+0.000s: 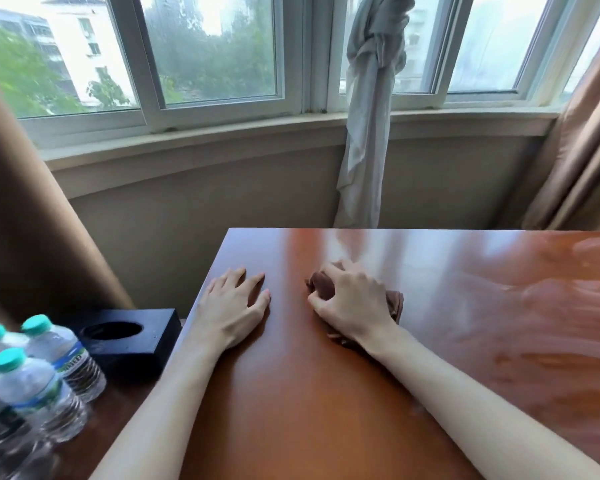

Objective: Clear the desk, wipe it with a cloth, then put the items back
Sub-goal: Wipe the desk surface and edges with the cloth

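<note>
A glossy reddish-brown desk (326,410) fills the lower middle and right of the view. My right hand (352,303) grips a crumpled brown cloth (323,285) pressed onto the desktop near its far left part. My left hand (234,306) rests flat on the desk beside it, fingers spread, holding nothing. Wet streaks (551,306) shine on the right side of the desktop. Several clear water bottles (42,379) with teal caps and a black tissue box (132,337) stand on a lower surface to the left of the desk.
A curved window wall (222,168) runs behind the desk. A knotted grey sheer curtain (368,133) hangs just past the desk's far edge. Brown drapes hang at far left (21,220) and far right (582,150).
</note>
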Demonstrator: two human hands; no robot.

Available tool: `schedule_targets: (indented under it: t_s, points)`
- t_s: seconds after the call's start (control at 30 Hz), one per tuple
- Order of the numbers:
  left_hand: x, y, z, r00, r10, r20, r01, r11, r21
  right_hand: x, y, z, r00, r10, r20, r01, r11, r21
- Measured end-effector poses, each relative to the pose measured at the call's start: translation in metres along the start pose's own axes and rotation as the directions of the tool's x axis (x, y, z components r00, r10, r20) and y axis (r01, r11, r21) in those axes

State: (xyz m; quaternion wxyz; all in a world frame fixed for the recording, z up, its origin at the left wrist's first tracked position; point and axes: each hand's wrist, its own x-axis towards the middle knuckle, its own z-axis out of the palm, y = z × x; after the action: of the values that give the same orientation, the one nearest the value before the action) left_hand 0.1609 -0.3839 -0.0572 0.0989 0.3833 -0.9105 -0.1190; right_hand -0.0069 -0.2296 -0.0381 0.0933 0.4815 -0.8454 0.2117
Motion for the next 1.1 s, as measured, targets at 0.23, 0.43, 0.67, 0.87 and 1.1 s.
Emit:
schedule_targets:
  t_s: [0.23, 0.43, 0.67, 0.87, 1.1]
  points:
    - [0.002, -0.001, 0.0, 1.0, 0.016, 0.026, -0.017, 0.999, 0.027, -0.126, -0.036, -0.045, 0.974, -0.226, 0.024, 0.22, 0.964, 0.152]
    - [0.007, -0.007, 0.006, 0.999, 0.048, -0.007, -0.048, 0.999, 0.011, 0.013, 0.019, -0.004, 1.0, 0.001, 0.022, -0.003, 0.997, 0.075]
    - [0.007, -0.009, 0.005, 0.998, 0.006, -0.068, -0.009, 0.999, -0.044, 0.181, 0.079, 0.049, 0.98, 0.182, -0.078, -0.183, 0.983, 0.004]
    - [0.005, -0.005, 0.001, 0.998, -0.005, -0.063, 0.003, 1.0, -0.025, 0.185, 0.079, 0.049, 0.976, 0.197, -0.097, -0.2, 0.979, -0.028]
    - [0.002, 0.0, 0.001, 1.0, -0.003, -0.021, 0.003, 1.0, 0.001, 0.011, 0.01, -0.004, 0.998, 0.014, 0.054, -0.014, 1.0, -0.004]
